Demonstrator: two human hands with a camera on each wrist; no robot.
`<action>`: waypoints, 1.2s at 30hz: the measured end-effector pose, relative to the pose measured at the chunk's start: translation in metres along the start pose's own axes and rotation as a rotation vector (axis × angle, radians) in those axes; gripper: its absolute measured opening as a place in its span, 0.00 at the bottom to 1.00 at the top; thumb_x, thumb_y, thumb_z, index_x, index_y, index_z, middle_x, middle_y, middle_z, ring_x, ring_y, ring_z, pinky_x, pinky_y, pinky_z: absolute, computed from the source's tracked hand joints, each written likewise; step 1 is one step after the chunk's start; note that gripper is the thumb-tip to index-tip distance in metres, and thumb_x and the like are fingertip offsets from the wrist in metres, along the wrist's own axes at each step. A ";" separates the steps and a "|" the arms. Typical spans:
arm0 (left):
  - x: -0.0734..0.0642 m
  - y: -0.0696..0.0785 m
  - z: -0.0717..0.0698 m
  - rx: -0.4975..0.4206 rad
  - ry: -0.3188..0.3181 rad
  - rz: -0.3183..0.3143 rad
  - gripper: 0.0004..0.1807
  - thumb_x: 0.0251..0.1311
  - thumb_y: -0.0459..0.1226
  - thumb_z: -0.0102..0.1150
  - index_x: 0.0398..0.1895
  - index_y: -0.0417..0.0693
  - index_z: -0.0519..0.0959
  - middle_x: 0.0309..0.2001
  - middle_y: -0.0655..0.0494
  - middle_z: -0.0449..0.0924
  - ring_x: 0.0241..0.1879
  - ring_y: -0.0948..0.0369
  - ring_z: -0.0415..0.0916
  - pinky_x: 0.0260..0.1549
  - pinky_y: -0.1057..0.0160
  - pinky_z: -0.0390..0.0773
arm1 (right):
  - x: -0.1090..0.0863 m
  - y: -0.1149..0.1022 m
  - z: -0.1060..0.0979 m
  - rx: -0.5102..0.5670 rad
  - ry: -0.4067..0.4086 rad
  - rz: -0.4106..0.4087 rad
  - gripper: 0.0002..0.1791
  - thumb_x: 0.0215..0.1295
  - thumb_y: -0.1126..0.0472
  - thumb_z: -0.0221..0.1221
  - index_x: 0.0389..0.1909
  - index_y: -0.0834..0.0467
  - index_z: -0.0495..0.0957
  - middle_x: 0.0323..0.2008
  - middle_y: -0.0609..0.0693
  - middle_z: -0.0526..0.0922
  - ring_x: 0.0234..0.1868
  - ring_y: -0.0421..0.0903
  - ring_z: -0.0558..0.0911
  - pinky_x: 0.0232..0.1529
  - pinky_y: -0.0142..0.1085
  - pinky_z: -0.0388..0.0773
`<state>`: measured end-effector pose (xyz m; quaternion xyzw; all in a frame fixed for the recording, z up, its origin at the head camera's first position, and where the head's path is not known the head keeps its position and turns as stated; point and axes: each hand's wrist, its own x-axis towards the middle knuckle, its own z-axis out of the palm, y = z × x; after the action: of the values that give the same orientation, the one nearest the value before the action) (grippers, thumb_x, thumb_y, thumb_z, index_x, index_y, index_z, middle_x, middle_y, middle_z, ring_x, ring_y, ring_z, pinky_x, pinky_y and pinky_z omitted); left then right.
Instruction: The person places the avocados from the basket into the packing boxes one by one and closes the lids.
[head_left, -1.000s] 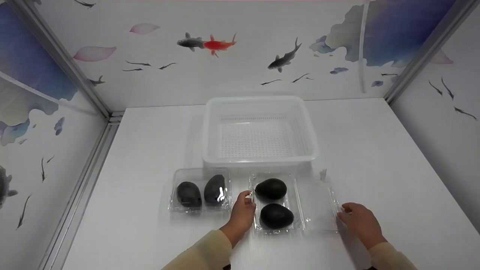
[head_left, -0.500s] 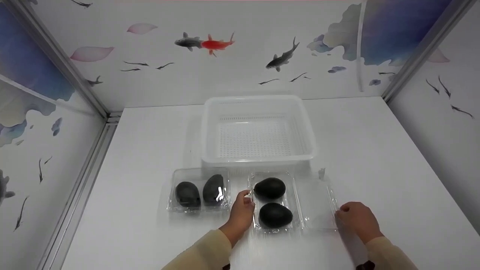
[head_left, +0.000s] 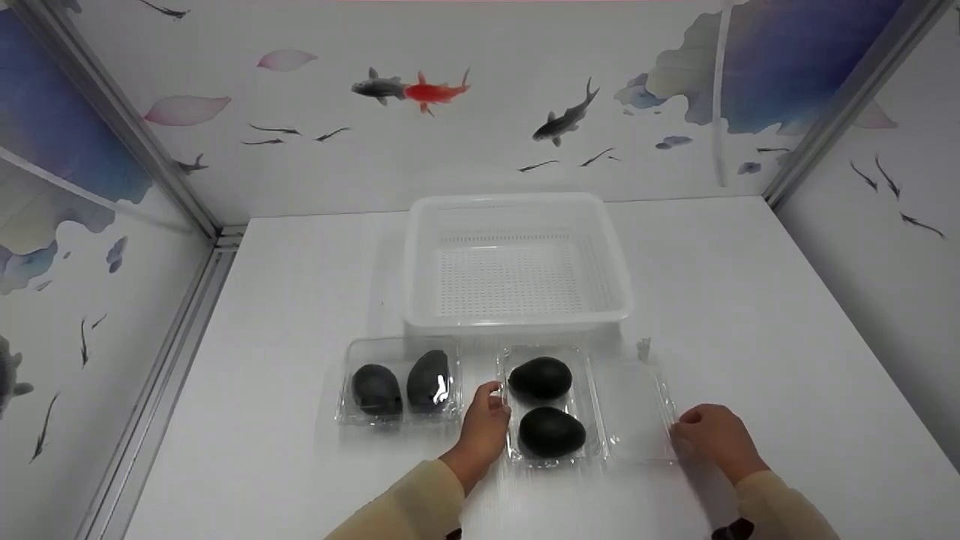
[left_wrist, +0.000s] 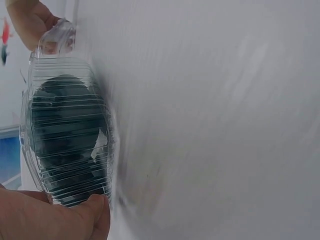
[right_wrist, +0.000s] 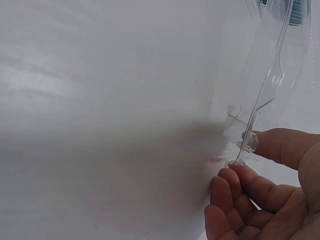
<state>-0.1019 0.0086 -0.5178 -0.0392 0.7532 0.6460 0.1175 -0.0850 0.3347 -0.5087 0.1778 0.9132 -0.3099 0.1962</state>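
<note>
An open clear plastic clamshell box [head_left: 595, 442] lies on the table, its base holding two dark avocados [head_left: 552, 433]. My left hand [head_left: 484, 435] grips the left side of that base; in the left wrist view its thumb and fingers [left_wrist: 96, 212] are at the ribbed wall. Off to the right, the flat, see-through lid [head_left: 637, 409] lies folded out. My right hand [head_left: 716, 442] pinches the lid's outer edge between thumb and fingers, as the right wrist view shows. Left of my left hand sits a second clear box [head_left: 401, 345] with two more avocados [head_left: 376, 390] in it.
Behind the boxes stands a white plastic basket [head_left: 517, 321] with a perforated bottom and nothing in it. White panels [head_left: 480, 150] painted with fish and petals enclose the white table [head_left: 285, 300] at the back and both sides.
The right hand's fingers have drawn slightly tighter at the lid's edge since a second ago. The left hand, boxes, avocados and basket stay in place.
</note>
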 end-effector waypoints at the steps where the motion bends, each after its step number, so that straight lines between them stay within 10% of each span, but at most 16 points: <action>1: 0.000 0.000 0.000 0.000 0.004 0.002 0.21 0.62 0.26 0.47 0.59 0.33 0.65 0.47 0.36 0.73 0.48 0.46 0.73 0.49 0.48 0.73 | 0.000 0.000 0.000 0.006 0.001 0.001 0.16 0.59 0.61 0.57 0.39 0.72 0.78 0.36 0.60 0.81 0.35 0.50 0.76 0.35 0.42 0.76; 36: 0.000 0.001 0.000 -0.004 0.018 -0.003 0.22 0.60 0.27 0.49 0.59 0.31 0.65 0.45 0.37 0.75 0.42 0.50 0.74 0.44 0.52 0.75 | -0.006 0.024 0.000 0.582 -0.046 0.021 0.19 0.69 0.54 0.55 0.49 0.66 0.66 0.39 0.49 0.79 0.41 0.40 0.78 0.43 0.31 0.76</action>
<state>-0.1018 0.0087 -0.5163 -0.0465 0.7527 0.6471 0.1116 -0.0691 0.3515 -0.5177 0.2289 0.7793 -0.5608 0.1605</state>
